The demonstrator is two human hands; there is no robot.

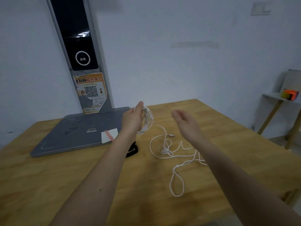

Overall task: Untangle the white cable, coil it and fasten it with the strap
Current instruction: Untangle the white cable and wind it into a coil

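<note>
My left hand [132, 119] is raised above the wooden table [65, 176] and grips several loops of the white cable [147, 121]. From that bundle the cable drops to the table and runs right in loose, knotted loops [166, 150], with one long loop [176, 181] nearer me. A connector end [171, 135] lies on the wood between my hands. My right hand [185, 123] hovers to the right of the bundle, fingers straight and apart, holding nothing. The black strap [132, 150] lies on the table, partly hidden under my left forearm.
A grey flat base [73, 132] with a tall upright panel [78, 46] occupies the table's back left, with a white paper and pink strip [109, 134] on its corner. A small white side table [276, 101] with an orange object [290, 94] stands at the right wall.
</note>
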